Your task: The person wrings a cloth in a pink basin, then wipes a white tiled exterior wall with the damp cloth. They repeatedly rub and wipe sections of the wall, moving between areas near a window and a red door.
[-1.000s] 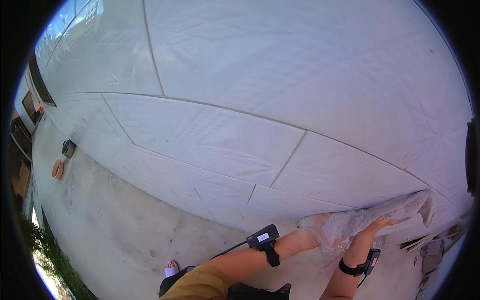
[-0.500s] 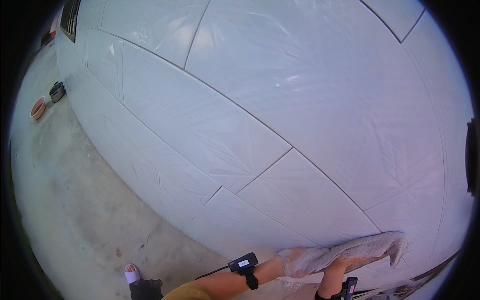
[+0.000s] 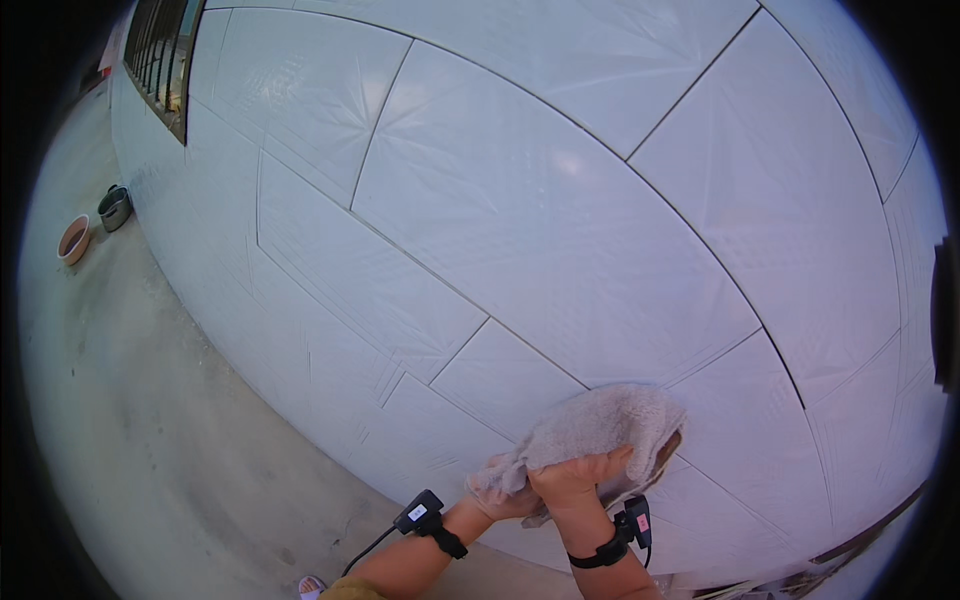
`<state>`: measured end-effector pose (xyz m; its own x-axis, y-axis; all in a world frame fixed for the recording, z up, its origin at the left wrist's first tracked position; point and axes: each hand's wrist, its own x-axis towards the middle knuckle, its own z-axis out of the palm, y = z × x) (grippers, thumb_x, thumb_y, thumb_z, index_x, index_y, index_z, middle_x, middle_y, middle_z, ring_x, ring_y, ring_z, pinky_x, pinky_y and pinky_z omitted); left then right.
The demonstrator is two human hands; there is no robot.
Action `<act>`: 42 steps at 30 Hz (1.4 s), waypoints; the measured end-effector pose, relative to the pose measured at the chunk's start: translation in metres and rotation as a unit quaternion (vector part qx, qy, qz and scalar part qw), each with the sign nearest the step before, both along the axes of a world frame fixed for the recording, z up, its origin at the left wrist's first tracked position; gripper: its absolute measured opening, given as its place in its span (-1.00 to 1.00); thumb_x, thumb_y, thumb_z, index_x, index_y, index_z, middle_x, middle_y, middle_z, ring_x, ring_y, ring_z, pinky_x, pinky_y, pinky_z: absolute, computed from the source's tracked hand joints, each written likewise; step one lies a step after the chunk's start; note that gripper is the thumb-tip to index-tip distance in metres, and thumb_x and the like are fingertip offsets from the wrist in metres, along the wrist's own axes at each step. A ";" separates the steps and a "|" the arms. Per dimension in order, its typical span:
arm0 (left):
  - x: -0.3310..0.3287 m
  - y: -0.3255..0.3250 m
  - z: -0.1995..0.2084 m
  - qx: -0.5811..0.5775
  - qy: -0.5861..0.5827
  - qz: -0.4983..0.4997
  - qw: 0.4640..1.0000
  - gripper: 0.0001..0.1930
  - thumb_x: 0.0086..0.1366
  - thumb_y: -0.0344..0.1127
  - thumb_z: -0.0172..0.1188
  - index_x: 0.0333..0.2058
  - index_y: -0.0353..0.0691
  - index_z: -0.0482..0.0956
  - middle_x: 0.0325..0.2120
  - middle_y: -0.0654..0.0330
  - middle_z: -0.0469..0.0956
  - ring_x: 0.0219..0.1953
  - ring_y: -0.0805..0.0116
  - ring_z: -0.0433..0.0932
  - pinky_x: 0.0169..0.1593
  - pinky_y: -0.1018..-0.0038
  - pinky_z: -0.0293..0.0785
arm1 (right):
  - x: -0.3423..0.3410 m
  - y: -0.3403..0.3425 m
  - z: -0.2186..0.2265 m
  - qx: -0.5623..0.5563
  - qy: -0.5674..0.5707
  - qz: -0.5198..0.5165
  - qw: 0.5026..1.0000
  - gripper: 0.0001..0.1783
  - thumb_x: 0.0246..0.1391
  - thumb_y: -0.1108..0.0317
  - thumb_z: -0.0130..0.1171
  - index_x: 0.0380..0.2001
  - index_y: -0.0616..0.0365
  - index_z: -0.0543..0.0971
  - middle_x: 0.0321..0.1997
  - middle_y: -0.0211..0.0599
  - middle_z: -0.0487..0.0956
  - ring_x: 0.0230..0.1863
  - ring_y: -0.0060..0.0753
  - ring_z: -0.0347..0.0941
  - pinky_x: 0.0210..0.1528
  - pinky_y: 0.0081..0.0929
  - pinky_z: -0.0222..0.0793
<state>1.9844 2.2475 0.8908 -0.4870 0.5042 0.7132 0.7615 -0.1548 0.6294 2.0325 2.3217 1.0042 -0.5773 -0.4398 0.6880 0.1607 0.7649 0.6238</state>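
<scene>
A grey towel (image 3: 600,425), bunched and draped, lies against the lower part of the white tiled wall (image 3: 520,230). My right hand (image 3: 575,476) is closed on the towel's near side, with its fingers bent into the cloth. Just left of it, my left hand (image 3: 497,490) grips the towel's left end, its fingers partly covered by cloth. A brown edge (image 3: 672,447) shows under the towel's right end; I cannot tell what it belongs to. Each wrist wears a black strap with a small dark device.
A barred window (image 3: 165,70) is set in the wall at the upper left. A dark pot (image 3: 114,208) and an orange basin (image 3: 74,242) stand on the concrete floor (image 3: 180,430) beside the wall. Thin sticks (image 3: 830,565) lie along the wall's foot at lower right.
Both hands and the towel have moved left and up across the wall. The towel is more bunched, and the view has shifted, showing more of the window.
</scene>
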 end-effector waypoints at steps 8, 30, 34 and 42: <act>0.005 0.010 0.008 -0.045 0.053 0.130 0.989 -0.27 0.32 -0.16 0.26 0.40 -0.17 0.19 0.36 0.08 0.25 0.42 0.11 0.16 0.43 0.16 0.09 | -0.036 -0.019 0.057 -0.119 0.055 0.151 0.980 -0.49 -0.05 0.12 0.20 -0.04 0.15 0.67 -0.01 -0.09 0.64 0.17 0.11 0.48 0.29 0.06 0.18; 0.226 0.209 0.140 -0.112 0.111 0.361 0.919 -0.36 0.43 -0.01 0.14 0.31 -0.26 0.21 0.23 0.05 0.37 0.21 0.16 0.38 0.18 0.29 0.35 | 0.301 0.308 0.167 -0.576 -0.059 0.470 0.666 -0.41 0.10 0.49 0.08 0.23 0.35 0.36 0.40 0.06 0.29 0.45 0.16 0.13 0.49 -0.14 0.09; 0.260 0.192 0.155 -0.180 0.215 0.425 0.861 -0.36 0.41 -0.03 0.18 0.25 -0.39 0.26 0.13 -0.13 0.43 0.10 -0.03 0.44 0.16 0.19 0.35 | 0.317 0.303 0.151 -0.590 -0.076 0.495 0.633 -0.36 0.10 0.50 0.07 0.29 0.36 0.29 0.34 0.13 0.33 0.39 0.17 0.19 0.42 -0.12 0.18; 0.203 0.157 0.190 -0.158 0.335 0.268 0.889 -0.52 0.46 -0.34 0.08 0.26 -0.44 0.29 0.20 -0.19 0.42 0.24 -0.18 0.38 0.32 0.03 0.21 | 0.261 0.267 0.136 -0.700 0.002 0.434 0.567 -0.35 0.27 0.62 -0.06 0.42 0.22 0.17 0.23 0.17 0.44 0.16 0.15 0.46 0.16 -0.22 0.42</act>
